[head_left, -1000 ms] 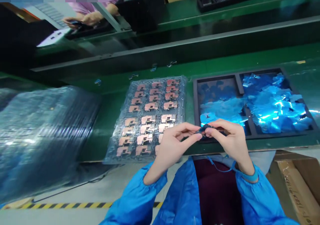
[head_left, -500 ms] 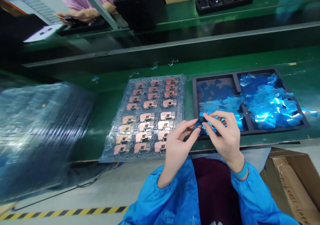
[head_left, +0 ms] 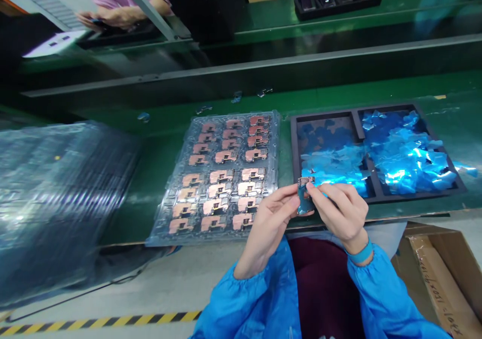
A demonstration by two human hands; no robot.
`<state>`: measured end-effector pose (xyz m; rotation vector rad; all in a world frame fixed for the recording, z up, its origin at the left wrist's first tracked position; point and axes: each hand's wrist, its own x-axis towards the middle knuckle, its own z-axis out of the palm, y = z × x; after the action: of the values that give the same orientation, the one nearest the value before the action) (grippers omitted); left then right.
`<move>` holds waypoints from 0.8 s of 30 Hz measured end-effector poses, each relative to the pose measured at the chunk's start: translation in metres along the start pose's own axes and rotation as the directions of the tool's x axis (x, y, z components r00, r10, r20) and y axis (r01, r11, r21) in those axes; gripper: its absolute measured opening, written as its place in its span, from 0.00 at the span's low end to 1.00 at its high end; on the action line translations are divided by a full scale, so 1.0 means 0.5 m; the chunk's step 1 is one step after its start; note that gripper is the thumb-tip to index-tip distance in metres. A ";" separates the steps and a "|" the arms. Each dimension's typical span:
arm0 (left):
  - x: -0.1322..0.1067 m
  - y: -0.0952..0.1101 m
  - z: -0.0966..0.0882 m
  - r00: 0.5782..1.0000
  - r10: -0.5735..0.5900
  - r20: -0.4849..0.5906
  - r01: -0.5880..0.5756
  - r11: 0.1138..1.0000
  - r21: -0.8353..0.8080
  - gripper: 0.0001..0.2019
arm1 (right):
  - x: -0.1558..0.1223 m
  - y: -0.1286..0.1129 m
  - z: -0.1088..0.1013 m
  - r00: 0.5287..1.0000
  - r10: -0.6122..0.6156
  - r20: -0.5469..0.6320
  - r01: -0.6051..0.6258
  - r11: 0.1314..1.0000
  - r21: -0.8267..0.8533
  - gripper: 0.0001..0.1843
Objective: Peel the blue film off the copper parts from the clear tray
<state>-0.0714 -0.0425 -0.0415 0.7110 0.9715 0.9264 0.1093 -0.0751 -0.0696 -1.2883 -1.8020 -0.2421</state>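
Note:
Between my two hands is a small circuit board [head_left: 305,204] with a blue face, held upright over the bench edge. My left hand [head_left: 271,217] pinches its left side between thumb and fingers. At its upper right, the thumb and forefinger of my right hand [head_left: 341,209] close on the board; whether they grip the board itself or a film on it I cannot make out. To the left lies a clear plastic tray [head_left: 176,178] with rows of copper-coloured circuit boards [head_left: 220,190]. A black divided tray [head_left: 295,143] behind my right hand holds loose blue film pieces [head_left: 410,153].
A tall stack of clear plastic trays [head_left: 64,193] stands at the left. Small scraps [head_left: 236,97] lie along the back of the green bench [head_left: 320,95]. Beyond a metal rail [head_left: 226,68], co-workers' hands [head_left: 120,16] handle parts. An open cardboard box [head_left: 440,268] is at lower right.
The board between my hands has turned from nearly edge-on to upright, showing its blue face. My right hand has shifted slightly right and down.

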 end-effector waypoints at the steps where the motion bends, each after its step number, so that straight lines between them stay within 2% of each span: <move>1: 0.001 0.000 0.000 1.000 -0.015 0.007 0.015 0.999 -0.038 0.19 | 0.000 0.000 -0.002 0.999 -0.025 0.020 0.025 1.000 0.004 0.21; 4: 0.006 -0.002 -0.001 0.999 -0.033 -0.008 0.031 0.993 -0.113 0.19 | 0.007 -0.001 -0.003 0.996 -0.072 0.059 0.070 0.997 0.025 0.19; 10: 0.015 0.000 -0.006 0.997 -0.071 -0.023 0.066 0.981 -0.183 0.17 | 0.021 -0.007 0.003 0.992 -0.108 0.062 0.107 0.994 0.030 0.13; 13: 0.020 0.006 -0.006 0.997 -0.062 -0.041 0.051 0.970 -0.236 0.14 | 0.023 -0.010 -0.001 0.990 -0.115 0.077 0.105 0.986 0.131 0.13; 16: 0.024 0.013 -0.003 0.996 -0.036 -0.081 0.013 0.964 -0.267 0.12 | 0.019 -0.014 -0.006 0.993 -0.077 0.089 0.050 0.960 0.276 0.13; 18: 0.026 0.017 -0.002 0.990 0.005 -0.137 -0.042 0.963 -0.266 0.10 | 0.015 -0.015 -0.008 0.997 -0.011 0.071 -0.014 0.937 0.349 0.13; 20: 0.028 0.019 -0.002 0.975 0.068 -0.211 -0.120 0.963 -0.241 0.10 | 0.014 -0.011 -0.004 0.992 0.127 0.017 -0.124 0.923 0.365 0.12; 21: 0.028 0.019 -0.003 0.963 0.106 -0.247 -0.162 0.962 -0.221 0.11 | 0.015 -0.006 -0.001 0.974 0.226 -0.008 -0.209 0.915 0.345 0.10; 24: 0.027 0.018 -0.009 0.932 0.193 -0.307 -0.246 0.958 -0.146 0.15 | 0.026 0.023 0.012 0.873 0.487 -0.030 -0.471 0.857 0.209 0.06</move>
<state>-0.0749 -0.0259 -0.0406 0.5434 1.0598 1.3289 0.1148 -0.0576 -0.0672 -1.5121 -1.3401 0.1571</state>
